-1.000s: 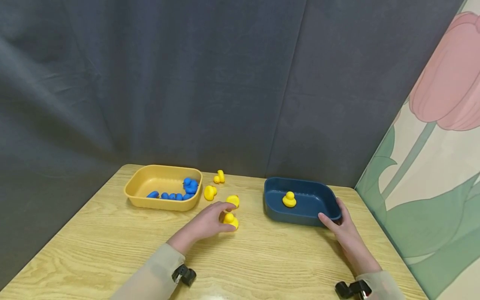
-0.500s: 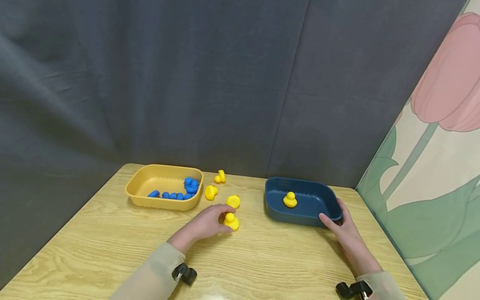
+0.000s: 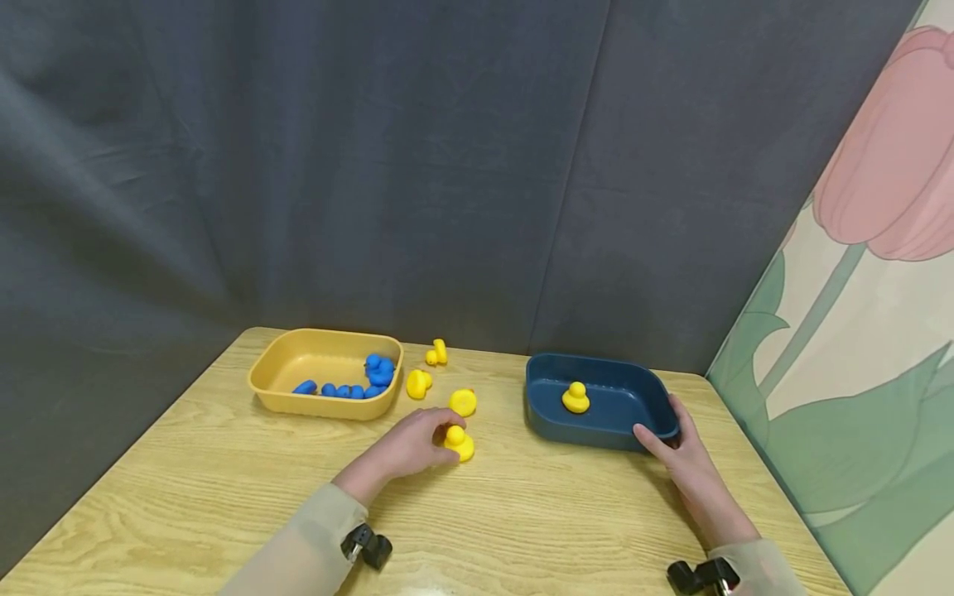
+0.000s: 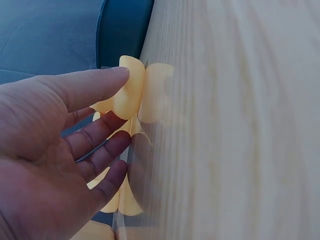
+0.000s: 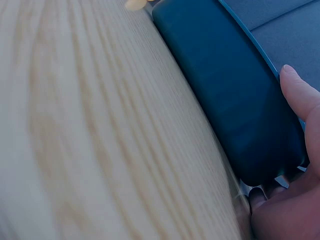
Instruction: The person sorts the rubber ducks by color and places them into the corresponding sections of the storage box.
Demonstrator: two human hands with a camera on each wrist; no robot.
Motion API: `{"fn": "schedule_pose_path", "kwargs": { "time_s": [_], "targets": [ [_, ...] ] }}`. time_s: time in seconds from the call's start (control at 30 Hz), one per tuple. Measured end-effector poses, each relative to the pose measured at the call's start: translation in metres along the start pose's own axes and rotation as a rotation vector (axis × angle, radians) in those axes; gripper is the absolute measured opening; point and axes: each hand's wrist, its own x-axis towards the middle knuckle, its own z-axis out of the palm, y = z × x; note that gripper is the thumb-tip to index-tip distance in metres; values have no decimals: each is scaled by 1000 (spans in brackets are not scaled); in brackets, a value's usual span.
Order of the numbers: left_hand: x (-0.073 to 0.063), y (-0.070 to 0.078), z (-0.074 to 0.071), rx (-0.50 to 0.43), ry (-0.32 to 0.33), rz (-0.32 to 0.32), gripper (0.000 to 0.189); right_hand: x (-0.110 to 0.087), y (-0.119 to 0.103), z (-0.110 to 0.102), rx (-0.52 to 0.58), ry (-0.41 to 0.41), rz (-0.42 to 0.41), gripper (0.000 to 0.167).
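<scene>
My left hand (image 3: 411,443) pinches a yellow toy duck (image 3: 460,445) between thumb and index finger, the duck upright on the table. In the left wrist view the thumb lies against the side of this duck (image 4: 131,90), and the other fingers spread loosely below. Just behind it lies another yellow duck (image 3: 463,403), tipped over. At the right, my right hand (image 3: 687,463) grips the near right corner of a dark blue tray (image 3: 596,432), thumb on the rim and fingers around the outside. One yellow duck (image 3: 575,397) sits upright inside this tray.
A yellow tray (image 3: 320,405) with several blue ducks (image 3: 379,369) stands at the back left. Two more tipped yellow ducks, one nearer (image 3: 418,383) and one farther (image 3: 436,352), lie beside it. A grey curtain (image 3: 417,182) hangs behind the wooden table (image 3: 522,521).
My left thumb and fingers have drawn in closer around the yellow duck. The right hand and both trays stay where they were.
</scene>
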Motion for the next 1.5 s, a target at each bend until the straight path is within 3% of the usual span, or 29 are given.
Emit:
{"fn": "schedule_pose_path", "kwargs": {
  "time_s": [0.6, 0.83, 0.97, 1.27, 1.5],
  "targets": [
    [0, 0, -1, -9, 31, -20, 22, 3, 3, 0, -21, 9, 10, 108],
    [3, 3, -1, -60, 109, -80, 24, 1, 1, 0, -13, 7, 9, 108],
    [6, 10, -2, -93, 160, -96, 27, 1, 0, 0, -12, 9, 5, 108],
    [21, 35, -1, -135, 272, -47, 29, 0, 2, -1, -18, 13, -12, 108],
    [33, 54, 9, -209, 345, -18, 33, -1, 0, 1, -24, 11, -10, 109]
  ]
}}
